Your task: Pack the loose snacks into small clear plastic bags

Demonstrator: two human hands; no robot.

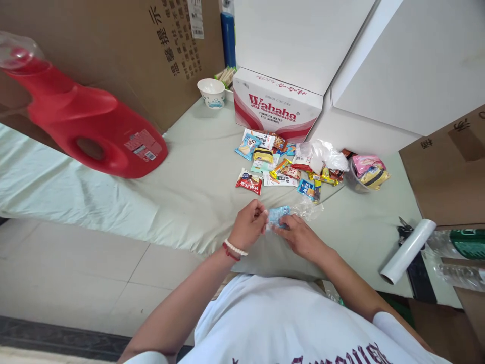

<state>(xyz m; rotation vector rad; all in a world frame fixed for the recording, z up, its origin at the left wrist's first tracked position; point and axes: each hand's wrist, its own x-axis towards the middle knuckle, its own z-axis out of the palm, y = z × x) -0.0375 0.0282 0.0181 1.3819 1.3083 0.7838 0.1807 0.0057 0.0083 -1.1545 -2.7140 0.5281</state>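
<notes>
A small light-blue packet (279, 213) lies near the front edge of the cloth-covered table, with crinkled clear plastic film (308, 208) spreading to its right. My left hand (248, 225) pinches the packet's left end between thumb and fingers. My right hand (301, 236) has its fingers closed on the lower right part of the same packet. Just beyond my hands is a pile of wrapped snacks, including a red snack packet (249, 181), a blue snack packet (306, 188) and a yellow one (262, 154). A clear plastic bag (322, 154) rests on the pile's right side.
A large red detergent bottle (109, 131) stands at left. Behind the snacks are a Wahaha carton (276, 106) and a paper bowl (211, 93). On the right are a tub (356, 177) of snacks, a white roll (408, 252) and plastic bottles (464, 242).
</notes>
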